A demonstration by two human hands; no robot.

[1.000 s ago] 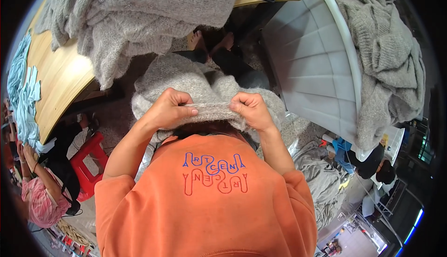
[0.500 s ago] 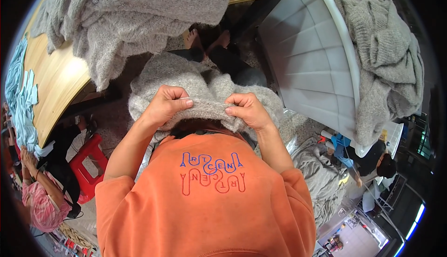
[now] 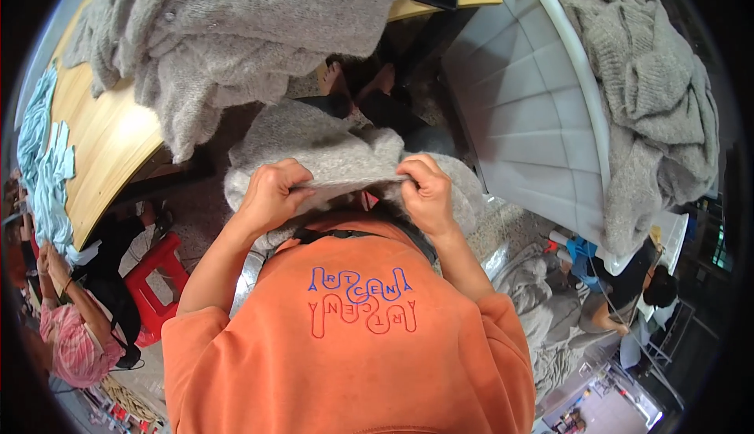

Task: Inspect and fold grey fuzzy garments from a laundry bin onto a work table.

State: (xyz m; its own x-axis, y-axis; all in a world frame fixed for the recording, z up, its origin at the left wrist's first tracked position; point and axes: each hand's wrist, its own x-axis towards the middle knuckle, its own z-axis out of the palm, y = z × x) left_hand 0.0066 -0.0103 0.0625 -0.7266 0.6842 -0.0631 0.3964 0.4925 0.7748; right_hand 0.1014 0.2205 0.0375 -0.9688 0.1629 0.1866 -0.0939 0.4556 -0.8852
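A grey knitted garment (image 3: 330, 147) lies over my lap, just beyond my orange shirt. My left hand (image 3: 273, 192) pinches its near edge on the left, fingers curled over the fabric. My right hand (image 3: 428, 190) grips the same edge on the right. Between the two hands the edge is pulled into a taut straight band. The rest of the garment bunches up past my hands and droops over my knees. My feet show beyond it on the floor.
A heap of grey knitwear (image 3: 236, 25) covers a wooden table (image 3: 102, 143) at upper left, with pale blue cloth (image 3: 43, 159) at its left end. A big white bin (image 3: 526, 112) on the right holds more grey knits (image 3: 652, 96). A red stool (image 3: 157, 273) and other people sit around.
Both hands have drawn slightly toward my body with the garment edge. The grey fabric beyond them has shifted a little with the pull.
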